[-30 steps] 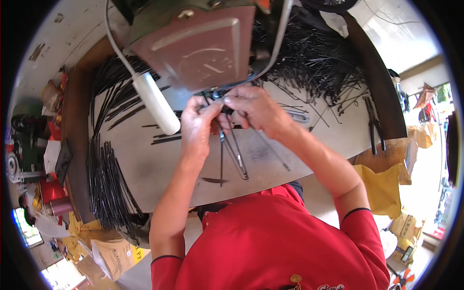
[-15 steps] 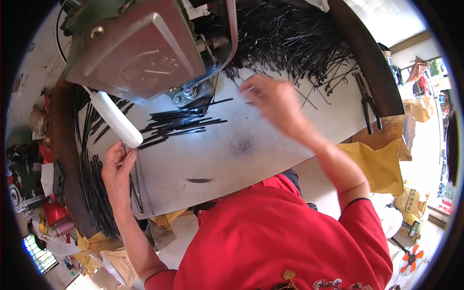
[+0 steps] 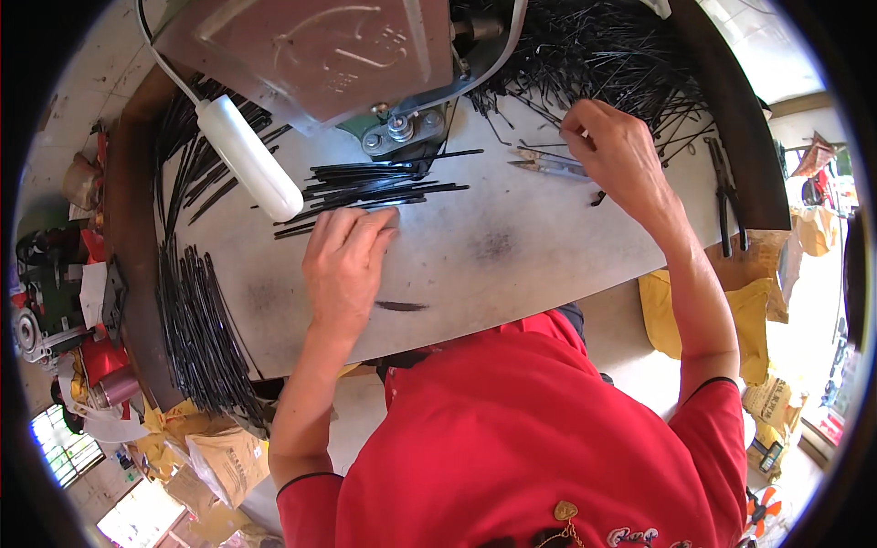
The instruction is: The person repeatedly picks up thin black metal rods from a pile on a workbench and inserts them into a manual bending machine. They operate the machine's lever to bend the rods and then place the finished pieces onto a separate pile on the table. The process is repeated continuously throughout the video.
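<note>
At the near edge of a loose row of thin black rods (image 3: 365,183), my left hand (image 3: 340,265) has its fingers bunched together. Its fingertips face the rods, and whatever they pinch is hidden. My right hand (image 3: 623,160) is farther right, thumb and forefinger closed at the edge of the big tangled heap of black rods (image 3: 594,55). One rod end reaches toward these fingertips, but I cannot tell whether they grip it. Below the right hand, pointed metal blades of a small cutting tool (image 3: 546,166) show on the table, the rest covered by the hand.
Over the table hangs a reddish machine head (image 3: 320,55) with bolts beneath. A white tube-shaped lamp (image 3: 247,155) slants down beside it. A bundle of black rods (image 3: 206,320) lies along the left rim. Black-handled pliers (image 3: 726,205) rest at the right rim (image 3: 763,173).
My left hand has left the thin rods by the lamp and moved right to the row of rods. My right hand has shifted slightly and its fingers have closed. The view has shifted too.
</note>
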A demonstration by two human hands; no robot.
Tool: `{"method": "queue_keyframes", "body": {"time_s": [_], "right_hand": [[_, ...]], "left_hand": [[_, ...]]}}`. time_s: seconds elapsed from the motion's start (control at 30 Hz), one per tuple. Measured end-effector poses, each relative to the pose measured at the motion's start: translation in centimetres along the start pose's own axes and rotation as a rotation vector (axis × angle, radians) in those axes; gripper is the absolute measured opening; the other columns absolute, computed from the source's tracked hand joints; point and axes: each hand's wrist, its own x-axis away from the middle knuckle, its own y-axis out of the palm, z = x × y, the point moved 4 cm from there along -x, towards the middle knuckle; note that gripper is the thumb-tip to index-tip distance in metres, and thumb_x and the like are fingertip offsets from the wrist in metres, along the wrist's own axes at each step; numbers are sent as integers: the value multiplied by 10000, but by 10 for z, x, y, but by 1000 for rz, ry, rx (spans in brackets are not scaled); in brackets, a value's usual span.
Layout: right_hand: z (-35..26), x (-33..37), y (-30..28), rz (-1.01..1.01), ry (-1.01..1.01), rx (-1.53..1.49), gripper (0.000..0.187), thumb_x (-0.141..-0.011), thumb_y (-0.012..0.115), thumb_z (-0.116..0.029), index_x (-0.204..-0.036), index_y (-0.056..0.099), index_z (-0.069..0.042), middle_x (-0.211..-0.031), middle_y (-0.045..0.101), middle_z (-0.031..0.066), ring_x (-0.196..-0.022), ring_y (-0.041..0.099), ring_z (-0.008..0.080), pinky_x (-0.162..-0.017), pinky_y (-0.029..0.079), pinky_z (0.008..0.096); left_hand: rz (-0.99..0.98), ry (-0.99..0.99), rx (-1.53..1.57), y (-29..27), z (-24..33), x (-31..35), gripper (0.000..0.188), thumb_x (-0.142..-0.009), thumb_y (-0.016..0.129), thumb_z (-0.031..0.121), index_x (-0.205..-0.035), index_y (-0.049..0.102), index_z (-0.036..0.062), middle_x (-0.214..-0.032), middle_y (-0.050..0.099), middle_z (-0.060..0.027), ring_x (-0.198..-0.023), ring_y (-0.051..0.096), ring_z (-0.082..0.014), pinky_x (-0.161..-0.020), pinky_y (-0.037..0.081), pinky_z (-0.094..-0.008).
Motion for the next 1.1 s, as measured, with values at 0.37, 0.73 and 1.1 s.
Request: {"method": "queue_keyframes", "body": {"time_s": [0.37,0.73,1.1], "right_hand": [[-44,34,30,-149,399,-1006,147,-861,606,-75,-921,555,49,-822,654,109,-772,692,170,-680,546,257],[-57,60,11,-151,-117,69,121,-740,546,38,-852,569,0,-818,534,102,-861,567,286,-640,491,414],[-66,47,22,-181,66,-409,142,-861,558,-49,-995,591,-17,-847,623,177,-752,622,368,-665,498,408]], "left_hand": [[44,58,13,9,10,-9,194,-725,714,21,-913,681,49,-839,579,-70,-790,545,-245,-669,458,-341],[49,59,55,14,8,-14,159,-738,702,22,-893,676,47,-825,560,-84,-771,537,-249,-657,447,-355],[139,129,6,22,6,-13,158,-731,699,4,-855,610,46,-824,541,-64,-763,511,-257,-656,439,-362]]}}
